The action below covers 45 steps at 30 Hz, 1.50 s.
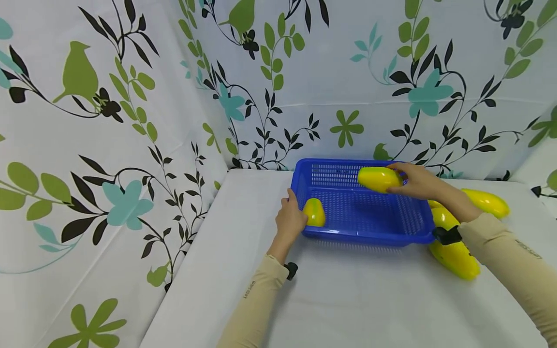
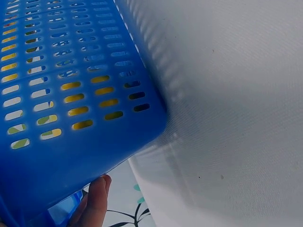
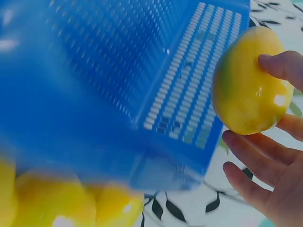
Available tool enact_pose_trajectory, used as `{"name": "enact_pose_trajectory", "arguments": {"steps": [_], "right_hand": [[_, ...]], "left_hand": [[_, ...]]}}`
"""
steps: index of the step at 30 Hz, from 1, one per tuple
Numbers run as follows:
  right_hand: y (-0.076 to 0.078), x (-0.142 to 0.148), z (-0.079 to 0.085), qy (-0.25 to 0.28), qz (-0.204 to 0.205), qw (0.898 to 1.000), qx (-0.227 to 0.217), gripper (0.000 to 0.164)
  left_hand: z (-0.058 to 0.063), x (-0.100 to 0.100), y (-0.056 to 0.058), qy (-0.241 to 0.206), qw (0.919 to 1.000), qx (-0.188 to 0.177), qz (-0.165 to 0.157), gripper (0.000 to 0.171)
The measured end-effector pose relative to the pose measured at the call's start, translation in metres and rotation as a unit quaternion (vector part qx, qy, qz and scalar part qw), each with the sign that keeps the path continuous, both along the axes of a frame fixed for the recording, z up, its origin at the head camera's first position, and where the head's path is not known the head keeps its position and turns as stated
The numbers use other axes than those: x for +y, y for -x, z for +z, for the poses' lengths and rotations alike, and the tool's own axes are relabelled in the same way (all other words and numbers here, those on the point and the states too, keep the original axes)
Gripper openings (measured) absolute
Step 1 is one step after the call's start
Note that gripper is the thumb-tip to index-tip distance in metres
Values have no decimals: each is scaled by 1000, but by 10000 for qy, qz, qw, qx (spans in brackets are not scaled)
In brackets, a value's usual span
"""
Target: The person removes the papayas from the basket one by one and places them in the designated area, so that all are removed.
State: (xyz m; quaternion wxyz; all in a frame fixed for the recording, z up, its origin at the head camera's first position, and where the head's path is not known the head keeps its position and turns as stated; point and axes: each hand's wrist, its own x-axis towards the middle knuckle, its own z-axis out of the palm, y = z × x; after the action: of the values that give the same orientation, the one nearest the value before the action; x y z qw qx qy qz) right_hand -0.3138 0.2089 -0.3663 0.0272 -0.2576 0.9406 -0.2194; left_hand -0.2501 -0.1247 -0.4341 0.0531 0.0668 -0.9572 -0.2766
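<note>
My right hand [image 1: 413, 180] holds a yellow mango [image 1: 377, 179] above the back right part of a blue plastic basket [image 1: 365, 236]. In the right wrist view, the thumb lies over the mango [image 3: 251, 82] and the fingers are beneath it. At the basket's left end, my left hand [image 1: 290, 216] grips the rim. The left wrist view shows its fingertips [image 2: 97, 196] at the edge of the slotted blue wall [image 2: 71, 151]. Another mango [image 1: 315, 212] lies inside the basket in the left front corner, close to the left hand.
More mangoes [image 1: 454, 258] lie on the white table [image 1: 370, 299] right of the basket, partly hidden by the right forearm. One mango [image 1: 487, 202] lies beyond that arm. A patterned cloth [image 1: 278, 121] with leaves and birds hangs behind the basket and along the left.
</note>
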Motion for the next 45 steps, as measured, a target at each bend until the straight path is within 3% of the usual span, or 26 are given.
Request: {"name": "enact_pose_trajectory", "arguments": {"steps": [8, 13, 17, 23, 33, 45], "right_hand": [[-14, 41, 8, 209, -493, 9985, -101, 72], [-27, 69, 2, 384, -672, 9967, -234, 73], [-38, 88, -4, 491, -730, 9961, -83, 70], [-54, 123, -11, 259, -1242, 9919, -30, 73], [-83, 183, -39, 86, -2182, 9755, -257, 75], [-103, 214, -70, -90, -2412, 9648, -1041, 84]], "left_hand": [[1, -3, 2, -19, 10000, 88, 15, 82], [1, -5, 3, -39, 9999, 90, 28, 82], [1, -6, 2, -54, 9999, 101, 57, 80], [0, -6, 0, -195, 9996, 175, -55, 80], [-1, -7, 0, -208, 9997, 149, 8, 80], [0, -1, -1, -215, 9996, 180, -101, 78]]}}
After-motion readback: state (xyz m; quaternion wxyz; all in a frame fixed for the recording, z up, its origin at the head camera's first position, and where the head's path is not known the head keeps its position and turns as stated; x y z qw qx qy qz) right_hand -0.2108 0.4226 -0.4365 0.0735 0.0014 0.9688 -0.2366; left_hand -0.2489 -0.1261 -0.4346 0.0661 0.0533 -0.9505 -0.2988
